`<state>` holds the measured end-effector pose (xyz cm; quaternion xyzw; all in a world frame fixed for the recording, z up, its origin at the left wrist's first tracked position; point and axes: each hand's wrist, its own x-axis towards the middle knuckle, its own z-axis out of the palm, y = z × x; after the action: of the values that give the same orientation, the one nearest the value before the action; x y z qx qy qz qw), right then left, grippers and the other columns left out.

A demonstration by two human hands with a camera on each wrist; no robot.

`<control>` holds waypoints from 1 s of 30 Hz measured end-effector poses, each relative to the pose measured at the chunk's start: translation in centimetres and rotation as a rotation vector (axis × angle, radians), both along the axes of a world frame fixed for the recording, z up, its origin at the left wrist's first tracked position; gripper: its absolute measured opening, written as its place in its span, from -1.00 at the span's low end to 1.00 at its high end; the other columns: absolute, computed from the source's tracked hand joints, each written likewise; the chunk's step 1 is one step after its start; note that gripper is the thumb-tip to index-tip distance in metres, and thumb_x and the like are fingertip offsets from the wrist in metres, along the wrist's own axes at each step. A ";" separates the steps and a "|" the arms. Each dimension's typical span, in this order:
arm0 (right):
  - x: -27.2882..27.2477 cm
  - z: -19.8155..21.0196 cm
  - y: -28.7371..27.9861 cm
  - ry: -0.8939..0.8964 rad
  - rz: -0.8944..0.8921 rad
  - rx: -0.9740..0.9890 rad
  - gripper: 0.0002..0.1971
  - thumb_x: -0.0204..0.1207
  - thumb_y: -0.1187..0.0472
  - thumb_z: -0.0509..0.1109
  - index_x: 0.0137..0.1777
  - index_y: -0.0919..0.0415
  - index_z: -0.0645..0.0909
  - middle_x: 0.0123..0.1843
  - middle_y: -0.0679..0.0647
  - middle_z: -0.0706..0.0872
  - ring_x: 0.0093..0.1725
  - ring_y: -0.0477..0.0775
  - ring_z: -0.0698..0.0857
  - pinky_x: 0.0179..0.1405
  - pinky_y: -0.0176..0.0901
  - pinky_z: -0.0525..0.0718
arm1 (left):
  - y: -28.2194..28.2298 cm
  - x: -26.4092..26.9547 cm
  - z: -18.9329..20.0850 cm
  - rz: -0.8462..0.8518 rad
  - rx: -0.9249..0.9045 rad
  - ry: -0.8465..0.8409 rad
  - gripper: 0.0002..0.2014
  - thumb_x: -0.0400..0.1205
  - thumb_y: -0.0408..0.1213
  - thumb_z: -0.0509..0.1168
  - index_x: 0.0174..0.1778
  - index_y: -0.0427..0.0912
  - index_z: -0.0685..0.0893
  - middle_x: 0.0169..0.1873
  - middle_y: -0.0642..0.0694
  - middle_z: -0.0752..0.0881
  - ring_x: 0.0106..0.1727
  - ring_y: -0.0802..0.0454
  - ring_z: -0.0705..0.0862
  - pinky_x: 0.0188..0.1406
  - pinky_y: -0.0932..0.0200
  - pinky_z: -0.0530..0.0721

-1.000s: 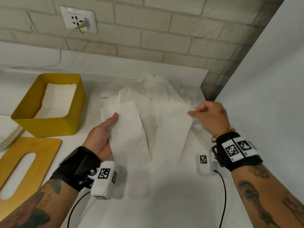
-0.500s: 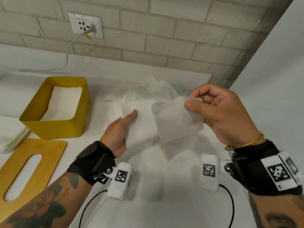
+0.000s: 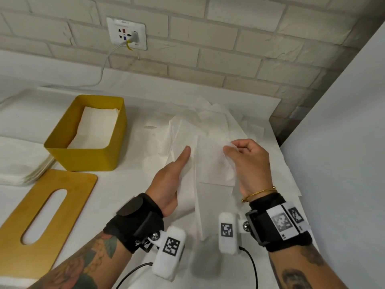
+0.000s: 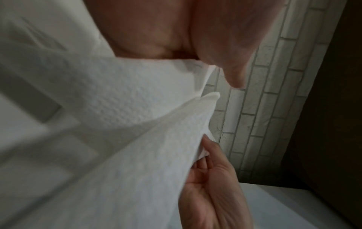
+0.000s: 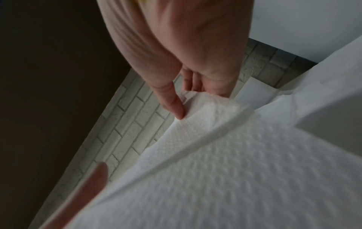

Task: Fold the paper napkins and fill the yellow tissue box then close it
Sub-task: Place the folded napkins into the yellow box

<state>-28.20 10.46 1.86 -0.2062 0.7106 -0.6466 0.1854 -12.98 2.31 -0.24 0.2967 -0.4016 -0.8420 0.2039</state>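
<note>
1. Pinching the far right corner of a napkin [image 3: 210, 163] between thumb and forefinger, the right hand [image 3: 249, 163] is holding it up off the table [image 3: 125, 205]; the other fingers are curling loosely behind the pinch.
2. The left hand [image 3: 169, 184] is gripping the napkin's left half, thumb lying straight on top and pointing away from the person; its fingers are hiding under the paper, so how they are bending cannot be told.
3. The napkin is hanging between the two grips with its long axis running away from the person, far end toward the wall [image 3: 208, 49], near end drooping below the wrists.
4. A crease is running along that axis between the hands, the right half standing higher than the left.
5. Beyond both grips a pile [image 3: 218, 119] of loose napkins is lying on the table.
6. Left of the left hand the box [image 3: 87, 155] is sitting open, long axis also pointing at the wall, folded napkins inside.
7. Nearer than the box, the lid [image 3: 68, 205] is lying flat, its slot facing up.
</note>
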 end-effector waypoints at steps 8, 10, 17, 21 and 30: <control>0.3 -2.1 0.7 -0.207 0.002 -0.027 -0.76 0.47 0.17 0.64 0.10 0.11 0.71 0.07 0.08 0.83 0.07 0.02 0.79 0.08 -0.04 0.75 | -0.7 0.0 -1.4 0.052 0.018 -0.127 -0.68 0.69 -0.35 0.33 0.34 -0.40 0.68 0.21 -0.38 0.79 0.26 -0.35 0.76 0.38 -0.26 0.66; 0.4 -2.5 1.1 -0.290 0.045 -0.007 -0.64 0.48 0.10 0.63 0.22 0.07 0.65 0.12 0.03 0.82 0.12 0.00 0.80 0.08 -0.07 0.75 | -0.9 0.0 -1.7 0.063 0.050 -0.126 -0.66 0.69 -0.32 0.35 0.35 -0.39 0.67 0.19 -0.36 0.80 0.24 -0.33 0.77 0.37 -0.26 0.67; 0.9 -3.1 1.5 -0.304 0.134 -0.040 -0.84 0.54 0.28 0.57 -0.25 0.16 0.69 -0.13 0.17 0.80 -0.06 0.15 0.77 0.02 0.02 0.70 | -0.7 -0.1 -1.6 -0.001 0.114 -0.014 -0.65 0.77 -0.15 0.25 0.35 -0.31 0.69 0.23 -0.27 0.80 0.30 -0.21 0.77 0.44 -0.18 0.61; 0.1 -1.3 2.3 -0.314 0.149 -0.207 -0.90 0.56 0.38 0.49 -0.03 0.19 0.66 -0.10 0.10 0.86 -0.05 0.03 0.84 -0.09 -0.14 0.78 | -1.7 0.4 -1.6 0.051 0.134 0.006 -0.65 0.78 -0.15 0.22 0.40 -0.25 0.66 0.26 -0.24 0.80 0.32 -0.21 0.76 0.48 -0.22 0.58; 1.0 1.4 1.7 -0.200 0.391 -0.150 -0.75 0.48 0.41 0.52 0.14 0.27 0.68 -0.04 0.18 0.89 0.00 0.09 0.86 0.02 -0.07 0.78 | -1.9 0.2 -0.3 0.026 0.060 0.070 -0.65 0.81 -0.19 0.13 0.38 -0.27 0.66 0.19 -0.24 0.82 0.18 -0.14 0.83 0.11 -0.02 0.81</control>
<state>-27.21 12.12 3.24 -0.2880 0.5853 -0.6665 0.3609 -12.83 0.41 -0.57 0.2782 -0.3651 -0.8608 0.2198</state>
